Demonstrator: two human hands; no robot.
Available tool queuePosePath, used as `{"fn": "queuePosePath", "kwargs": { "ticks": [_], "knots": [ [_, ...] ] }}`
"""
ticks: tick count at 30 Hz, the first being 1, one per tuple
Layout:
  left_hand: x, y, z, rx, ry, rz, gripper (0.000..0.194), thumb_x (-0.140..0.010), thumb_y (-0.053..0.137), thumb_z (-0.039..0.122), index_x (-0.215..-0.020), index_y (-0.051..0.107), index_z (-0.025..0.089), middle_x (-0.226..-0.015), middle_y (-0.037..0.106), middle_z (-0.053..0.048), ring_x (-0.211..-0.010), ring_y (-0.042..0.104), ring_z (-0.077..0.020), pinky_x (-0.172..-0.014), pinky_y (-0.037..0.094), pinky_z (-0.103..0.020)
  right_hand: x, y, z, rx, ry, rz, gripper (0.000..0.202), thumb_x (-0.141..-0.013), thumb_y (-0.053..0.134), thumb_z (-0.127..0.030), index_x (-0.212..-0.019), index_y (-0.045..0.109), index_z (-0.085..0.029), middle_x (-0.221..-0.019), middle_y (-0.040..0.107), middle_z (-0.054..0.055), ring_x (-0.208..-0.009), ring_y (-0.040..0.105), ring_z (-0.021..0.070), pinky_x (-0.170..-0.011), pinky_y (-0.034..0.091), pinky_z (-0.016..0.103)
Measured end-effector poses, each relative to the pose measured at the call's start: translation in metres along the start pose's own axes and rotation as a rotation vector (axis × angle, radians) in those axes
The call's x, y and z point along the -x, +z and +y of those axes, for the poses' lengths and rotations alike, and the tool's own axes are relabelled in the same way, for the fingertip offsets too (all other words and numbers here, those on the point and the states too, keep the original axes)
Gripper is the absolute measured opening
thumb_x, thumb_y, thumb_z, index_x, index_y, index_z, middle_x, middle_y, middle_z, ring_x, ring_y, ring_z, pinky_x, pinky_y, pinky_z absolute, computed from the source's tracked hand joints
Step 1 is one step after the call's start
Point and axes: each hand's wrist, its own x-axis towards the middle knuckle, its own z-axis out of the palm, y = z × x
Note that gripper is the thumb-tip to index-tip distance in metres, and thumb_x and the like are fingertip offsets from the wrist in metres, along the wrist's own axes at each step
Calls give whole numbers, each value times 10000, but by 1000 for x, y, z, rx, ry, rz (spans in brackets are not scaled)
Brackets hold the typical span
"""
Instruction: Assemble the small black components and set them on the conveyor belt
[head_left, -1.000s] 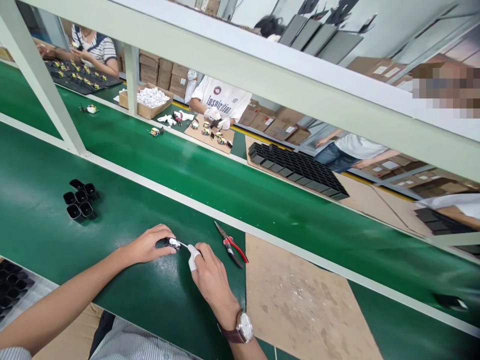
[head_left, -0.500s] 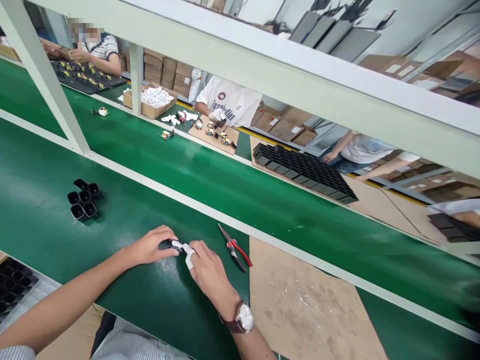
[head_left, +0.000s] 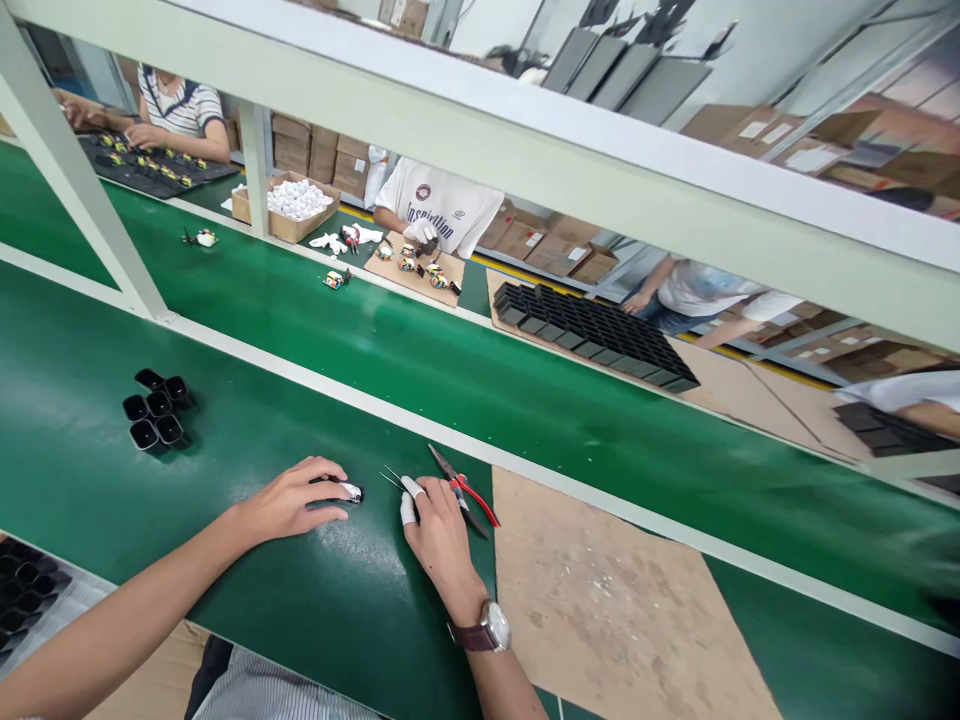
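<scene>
My left hand (head_left: 289,503) is closed around a small black case with a white part (head_left: 351,491) showing at its open end; the fingers hide most of it. To its right, my right hand (head_left: 439,535) grips thin metal tweezers (head_left: 391,480), whose two tips stick out toward the left, apart from the case. White finger cots (head_left: 409,497) cover two of the right hand's fingertips. Just beyond that hand lie needle-nose pliers (head_left: 480,500) with red and black handles, partly covered by the hand.
Several black cups (head_left: 157,405) stand at the left of the green bench. A cardboard sheet (head_left: 600,590) lies at right. Across the green belt (head_left: 420,345), co-workers sit by circuit boards (head_left: 409,263) and black case rows (head_left: 592,335). A pale post (head_left: 82,170) rises at left.
My right hand has drawn back to the right, away from the case, and the tweezers' tips now show. The left hand keeps hold of the case. The view has shifted slightly.
</scene>
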Motion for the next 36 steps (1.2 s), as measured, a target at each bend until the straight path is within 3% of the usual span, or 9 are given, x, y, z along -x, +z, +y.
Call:
{"fn": "queuePosePath", "kwargs": {
  "ticks": [4, 8, 13, 20, 22, 25, 29, 32, 36],
  "knots": [
    [-2, 0, -1, -32, 52, -9, 140, -1023, 618, 237, -1058, 754, 243, -1197, 715, -95, -1045, 691, -220, -942, 538, -367, -14, -11, -17, -275, -35, 32, 344, -1000, 495, -111, -1311, 617, -193, -1126, 633, 124, -1042, 587, 266, -894, 546, 455],
    [-4, 2, 1, 22, 19, 6, 126, -1016, 629, 239, -1022, 754, 230, -1185, 712, -97, -1037, 695, -217, -906, 555, -344, -26, -12, -34, -483, -213, -17, 359, -983, 497, -82, -1289, 621, -223, -1167, 627, 108, -1116, 574, 253, -943, 542, 448],
    [-6, 2, 6, 57, 22, 4, 121, -1021, 618, 230, -1022, 738, 214, -1171, 697, -107, -1003, 702, -207, -851, 568, -314, -29, -4, -40, -404, -310, -36, 326, -937, 466, -39, -1146, 666, -188, -1145, 631, 117, -1085, 569, 261, -912, 538, 454],
    [-5, 5, 5, 92, -17, -12, 89, -1008, 632, 231, -1029, 717, 215, -1167, 702, -106, -1004, 706, -201, -857, 577, -322, -30, -1, -39, -458, -258, -58, 394, -955, 455, -51, -1276, 628, -199, -1203, 627, 123, -1112, 580, 257, -923, 542, 453],
    [-5, 7, 2, 169, -86, -1, 74, -981, 674, 259, -1022, 717, 214, -1184, 717, -111, -1041, 710, -217, -903, 584, -355, -29, 4, -35, -562, -150, -25, 413, -987, 430, -64, -1338, 584, -218, -1221, 624, 111, -1108, 605, 230, -930, 554, 419],
    [-6, 7, -4, 461, -361, 143, 194, -895, 784, 345, -964, 694, 188, -1047, 762, -99, -931, 744, -221, -845, 628, -379, -25, 14, -27, -611, -35, 31, 462, -1013, 388, -67, -1433, 502, -219, -1219, 627, 109, -1090, 631, 205, -938, 566, 388],
    [-15, -3, -8, 963, -742, 338, 351, -829, 846, 425, -968, 655, 164, -845, 767, -57, -726, 754, -183, -659, 646, -298, -17, 25, -25, -405, -148, 40, 481, -983, 428, -46, -1426, 530, -204, -1193, 651, 119, -1062, 628, 236, -934, 558, 435],
    [-22, -11, -7, 1084, -836, 426, 408, -764, 901, 424, -949, 662, 149, -828, 773, -61, -712, 765, -182, -625, 637, -252, -15, 28, -30, -313, -229, 21, 468, -941, 469, -14, -1355, 592, -194, -1148, 666, 115, -1032, 609, 250, -916, 545, 448],
    [-22, -16, -6, 1076, -811, 452, 401, -744, 918, 407, -909, 660, 148, -809, 772, -57, -710, 765, -190, -631, 642, -277, -15, 25, -34, -290, -255, 4, 450, -894, 478, 29, -1266, 635, -171, -1139, 667, 115, -1037, 583, 253, -909, 526, 438]
  ]
}}
